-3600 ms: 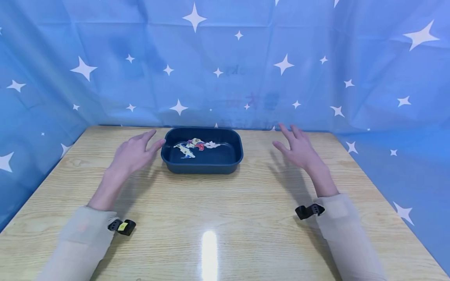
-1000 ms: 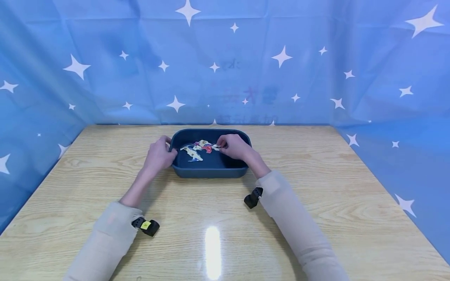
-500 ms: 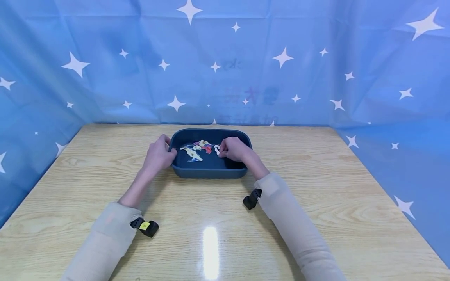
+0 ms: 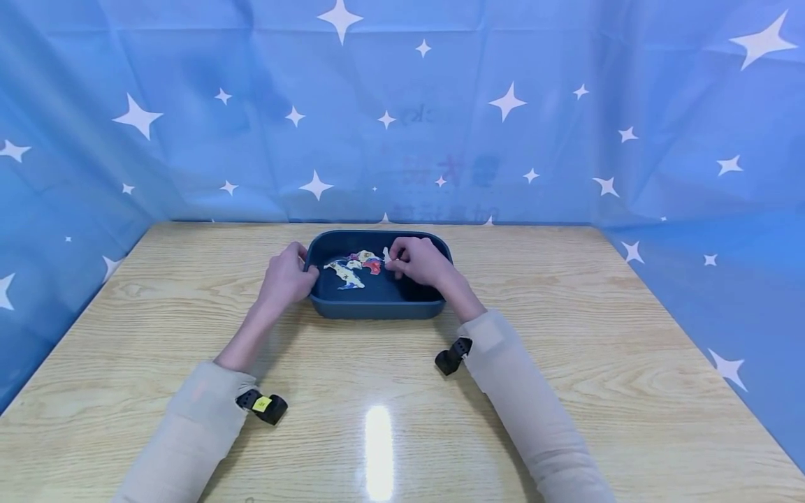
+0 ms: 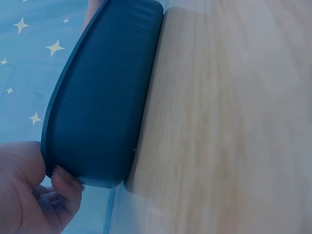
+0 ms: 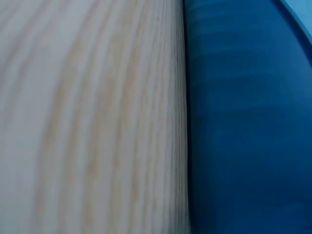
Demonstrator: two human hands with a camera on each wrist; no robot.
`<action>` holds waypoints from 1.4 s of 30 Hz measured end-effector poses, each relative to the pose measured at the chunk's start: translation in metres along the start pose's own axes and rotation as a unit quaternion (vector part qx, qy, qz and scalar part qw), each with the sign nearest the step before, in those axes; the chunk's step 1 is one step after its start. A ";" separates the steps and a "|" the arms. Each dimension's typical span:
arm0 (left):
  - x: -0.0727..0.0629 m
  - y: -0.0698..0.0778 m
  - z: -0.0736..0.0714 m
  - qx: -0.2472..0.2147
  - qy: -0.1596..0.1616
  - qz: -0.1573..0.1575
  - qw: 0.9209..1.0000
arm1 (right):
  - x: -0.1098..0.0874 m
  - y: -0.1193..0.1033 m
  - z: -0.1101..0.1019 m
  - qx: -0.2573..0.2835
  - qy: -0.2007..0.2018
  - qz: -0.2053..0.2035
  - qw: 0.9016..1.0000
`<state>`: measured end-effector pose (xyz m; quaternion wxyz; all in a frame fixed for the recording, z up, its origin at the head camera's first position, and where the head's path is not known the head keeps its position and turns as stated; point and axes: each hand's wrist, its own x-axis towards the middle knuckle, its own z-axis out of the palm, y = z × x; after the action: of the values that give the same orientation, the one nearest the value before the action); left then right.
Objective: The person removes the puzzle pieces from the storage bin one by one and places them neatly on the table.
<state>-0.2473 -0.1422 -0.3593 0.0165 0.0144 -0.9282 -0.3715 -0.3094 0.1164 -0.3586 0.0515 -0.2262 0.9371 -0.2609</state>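
Note:
A dark blue rectangular basin [image 4: 377, 309] stands near the back of the table. Its left end is held by my left hand [image 4: 286, 276], thumb over the rim and fingers outside; the left wrist view shows this hand [image 5: 36, 192] curled at the basin's corner. My right hand [image 4: 418, 260] reaches inside from the right and pinches a small flat white cutout [image 4: 386, 255], partly hidden by the fingers. Left of it, several flat cutouts lie on the basin floor: a whitish patterned one [image 4: 344, 274], a red one [image 4: 374, 267] and others overlapping. No hand shows in the right wrist view.
The pale wooden table [image 4: 327, 391] extends to both sides and in front of the basin. A blue curtain with white stars [image 4: 402, 140] hangs along its back and sides. Black wrist cameras [image 4: 267, 407] sit on the sleeves.
Both hands have come in from the sides, the left onto the basin's rim, the right inside it. Most recently the right hand has lifted slightly, turning the white cutout more upright.

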 end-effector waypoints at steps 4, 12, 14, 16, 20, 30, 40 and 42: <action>0.000 0.000 0.000 -0.002 0.001 0.002 1.000 | 0.000 -0.001 -0.001 0.000 0.020 -0.022 1.000; 0.000 -0.001 0.000 0.000 -0.001 0.004 1.000 | -0.004 -0.001 -0.004 0.008 0.049 -0.051 0.997; 0.000 -0.001 0.000 -0.001 -0.003 0.003 1.000 | -0.005 0.000 -0.004 0.015 0.055 -0.052 0.997; 0.000 -0.001 0.000 -0.002 -0.003 0.002 1.000 | -0.006 -0.001 -0.006 0.027 0.060 -0.048 0.997; 0.000 -0.001 0.000 0.000 -0.004 0.001 1.000 | -0.009 -0.001 -0.008 0.055 0.067 -0.031 0.996; 0.000 0.000 0.001 0.003 -0.004 0.001 1.000 | -0.016 0.002 -0.019 0.090 0.115 -0.035 0.989; 0.000 0.000 0.001 0.001 -0.001 0.003 1.000 | -0.024 0.010 -0.030 0.109 0.136 -0.058 0.983; 0.000 0.000 0.001 0.001 -0.002 0.000 1.000 | -0.025 0.012 -0.032 0.109 0.147 -0.064 0.981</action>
<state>-0.2473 -0.1415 -0.3599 0.0147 0.0135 -0.9286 -0.3707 -0.2989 0.1515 -0.3379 -0.0793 -0.2375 0.8841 -0.3947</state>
